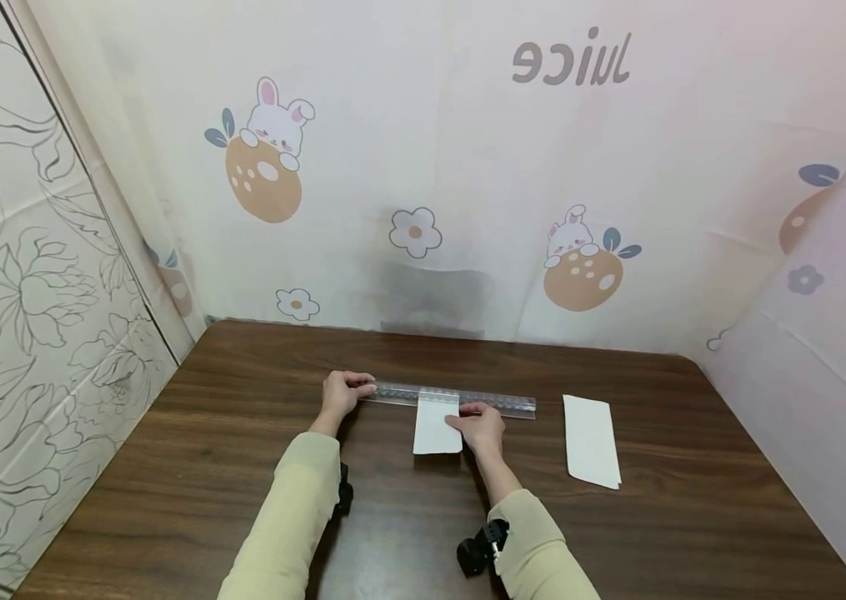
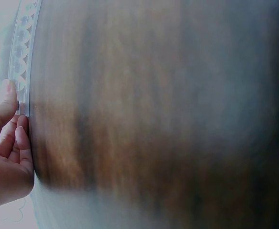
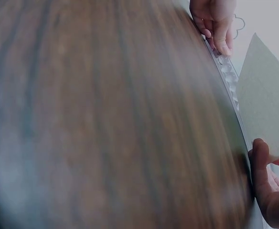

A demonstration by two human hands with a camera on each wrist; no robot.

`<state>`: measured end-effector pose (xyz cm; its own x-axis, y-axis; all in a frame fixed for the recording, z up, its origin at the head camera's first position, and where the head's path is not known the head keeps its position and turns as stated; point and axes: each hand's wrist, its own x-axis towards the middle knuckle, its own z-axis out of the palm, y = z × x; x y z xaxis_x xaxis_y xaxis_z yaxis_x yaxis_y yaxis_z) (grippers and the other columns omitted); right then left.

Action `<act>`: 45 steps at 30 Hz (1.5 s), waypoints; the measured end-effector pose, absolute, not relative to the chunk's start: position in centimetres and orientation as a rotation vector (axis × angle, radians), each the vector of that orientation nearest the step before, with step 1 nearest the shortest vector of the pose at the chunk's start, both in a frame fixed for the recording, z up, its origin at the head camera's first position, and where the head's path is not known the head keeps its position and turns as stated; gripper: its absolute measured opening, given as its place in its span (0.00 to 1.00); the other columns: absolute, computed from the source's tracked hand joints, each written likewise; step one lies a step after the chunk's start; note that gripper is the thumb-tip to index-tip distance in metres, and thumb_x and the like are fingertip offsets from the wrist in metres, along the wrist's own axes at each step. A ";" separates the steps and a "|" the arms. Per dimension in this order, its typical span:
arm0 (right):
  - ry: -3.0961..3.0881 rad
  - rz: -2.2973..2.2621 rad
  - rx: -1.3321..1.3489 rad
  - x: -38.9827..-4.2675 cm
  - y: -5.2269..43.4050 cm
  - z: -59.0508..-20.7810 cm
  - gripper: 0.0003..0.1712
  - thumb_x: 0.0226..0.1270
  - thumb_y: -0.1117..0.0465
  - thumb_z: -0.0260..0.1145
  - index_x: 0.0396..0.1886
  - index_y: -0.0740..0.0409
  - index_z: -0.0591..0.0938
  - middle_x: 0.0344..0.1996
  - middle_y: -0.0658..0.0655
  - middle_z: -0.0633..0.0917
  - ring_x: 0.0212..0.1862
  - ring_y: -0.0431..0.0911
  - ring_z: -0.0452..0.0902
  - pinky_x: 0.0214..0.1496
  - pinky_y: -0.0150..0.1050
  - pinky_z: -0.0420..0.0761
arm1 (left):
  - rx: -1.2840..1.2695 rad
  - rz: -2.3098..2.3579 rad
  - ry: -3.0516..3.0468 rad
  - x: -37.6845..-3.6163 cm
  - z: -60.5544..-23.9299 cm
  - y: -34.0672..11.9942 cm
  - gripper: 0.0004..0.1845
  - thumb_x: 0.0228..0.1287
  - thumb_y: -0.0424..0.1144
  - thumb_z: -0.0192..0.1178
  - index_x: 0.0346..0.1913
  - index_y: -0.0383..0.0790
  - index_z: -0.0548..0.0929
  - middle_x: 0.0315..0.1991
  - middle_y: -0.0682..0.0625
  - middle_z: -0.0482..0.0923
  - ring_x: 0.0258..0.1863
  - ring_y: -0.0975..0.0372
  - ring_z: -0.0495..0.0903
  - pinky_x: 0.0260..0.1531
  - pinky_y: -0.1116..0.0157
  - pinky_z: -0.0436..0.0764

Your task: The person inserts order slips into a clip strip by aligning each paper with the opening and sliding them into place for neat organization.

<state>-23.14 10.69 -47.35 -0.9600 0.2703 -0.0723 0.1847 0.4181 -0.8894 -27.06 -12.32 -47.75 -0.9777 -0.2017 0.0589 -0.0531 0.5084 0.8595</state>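
Clear plastic ruler (image 1: 453, 397): stiff, light, likely slippery; left hand (image 1: 342, 392) pinches 1 end; right hand (image 1: 481, 425) pinches thin, floppy paper (image 1: 433, 432).

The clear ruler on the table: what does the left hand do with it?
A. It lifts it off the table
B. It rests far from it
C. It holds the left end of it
C: the left hand grips the left end of the clear ruler with its fingers.
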 end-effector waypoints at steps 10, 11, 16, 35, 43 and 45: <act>-2.582 1.550 -0.426 -23.2 10.1 -47.2 0.17 0.39 0.62 0.75 0.30 0.67 0.82 0.22 0.59 0.83 0.29 0.49 0.78 0.37 0.43 0.73 | 0.209 -1.446 -2.593 -27.3 -47.8 -12.3 0.06 0.47 0.36 0.67 0.31 0.39 0.87 0.31 0.47 0.81 0.34 0.56 0.76 0.37 0.60 0.73; -2.581 1.553 -0.422 -23.2 10.1 -47.3 0.17 0.39 0.62 0.75 0.30 0.67 0.82 0.22 0.59 0.83 0.29 0.49 0.78 0.37 0.43 0.73 | 0.208 -1.438 -2.595 -27.3 -47.8 -12.4 0.06 0.47 0.36 0.67 0.31 0.39 0.87 0.30 0.47 0.81 0.34 0.56 0.77 0.37 0.60 0.73; -2.577 1.558 -0.439 -23.3 9.9 -47.5 0.17 0.38 0.62 0.75 0.29 0.67 0.82 0.21 0.58 0.82 0.28 0.48 0.77 0.37 0.43 0.73 | 0.217 -1.430 -2.601 -27.2 -48.0 -12.4 0.06 0.47 0.36 0.67 0.30 0.40 0.87 0.30 0.48 0.81 0.33 0.57 0.76 0.36 0.60 0.73; -2.581 1.619 -0.407 -23.5 8.7 -47.6 0.16 0.40 0.63 0.74 0.30 0.66 0.81 0.23 0.60 0.83 0.30 0.49 0.79 0.38 0.43 0.73 | 0.207 -1.437 -2.593 -27.2 -47.9 -12.4 0.06 0.46 0.36 0.68 0.30 0.39 0.87 0.29 0.48 0.82 0.33 0.57 0.76 0.36 0.61 0.73; -2.584 1.620 -0.403 -23.6 8.2 -47.8 0.16 0.40 0.63 0.74 0.30 0.66 0.80 0.24 0.61 0.83 0.31 0.50 0.80 0.39 0.43 0.74 | 0.180 -1.433 -2.582 -27.2 -47.9 -12.5 0.07 0.46 0.36 0.68 0.30 0.39 0.87 0.29 0.47 0.82 0.33 0.56 0.77 0.37 0.61 0.73; -2.586 1.618 -0.395 -23.6 8.1 -47.8 0.16 0.41 0.63 0.74 0.31 0.67 0.80 0.24 0.61 0.83 0.30 0.50 0.80 0.39 0.43 0.74 | 0.186 -1.443 -2.577 -27.3 -47.9 -12.5 0.07 0.46 0.36 0.68 0.30 0.39 0.87 0.29 0.47 0.82 0.33 0.56 0.77 0.37 0.61 0.73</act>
